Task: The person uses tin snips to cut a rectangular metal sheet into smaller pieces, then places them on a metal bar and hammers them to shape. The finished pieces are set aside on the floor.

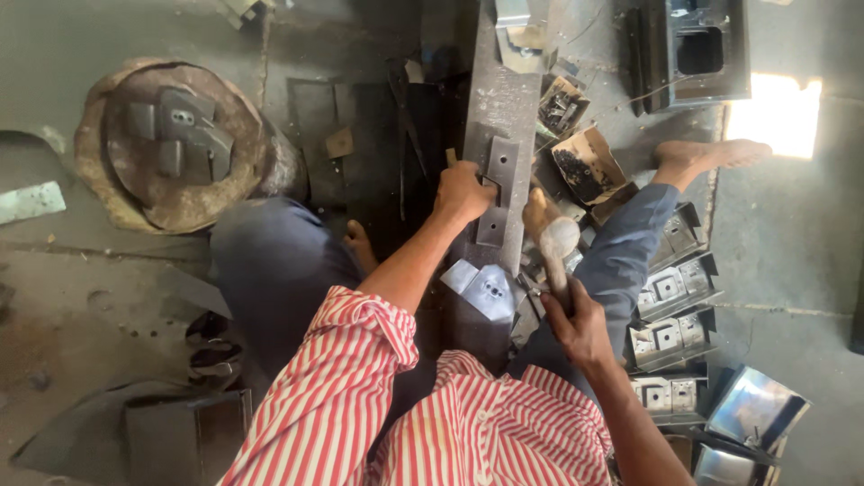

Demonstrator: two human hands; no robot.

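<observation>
A: What is held by the left hand (463,192)?

B: A small grey flat metal plate (500,170) is pinned under it. The fingers are closed over the plate's left edge, and the plate is pressed against the long dark steel bar (504,99) that runs away from the person along the floor. A second, smaller grey bracket piece (491,226) is seen just below it on the same bar.

A: And the right hand (576,326)?

B: It is clamped around the wooden handle of a mallet with a rounded pale head (552,230). The head is held just to the right of the bar, close to the plate but not shown touching it.

A: What is laid about the bar?

B: A bent shiny sheet-metal piece with punched holes (484,286) is seen between the knees, at the bar's near end. To the right, a row of folded grey metal box brackets (673,335) is stacked on the concrete floor (792,261), beside the blue trouser leg. An open cardboard box of dark small parts (585,166) is placed just right of the bar. At the far left, a round worn basket holding flat grey metal pieces (171,144) is set well apart from the hands.

A: How is the person seated?

B: The floor is sat on with legs spread either side of the bar; a red-and-white striped shirt is worn, and a bare foot (706,155) is stretched out to the right.
</observation>
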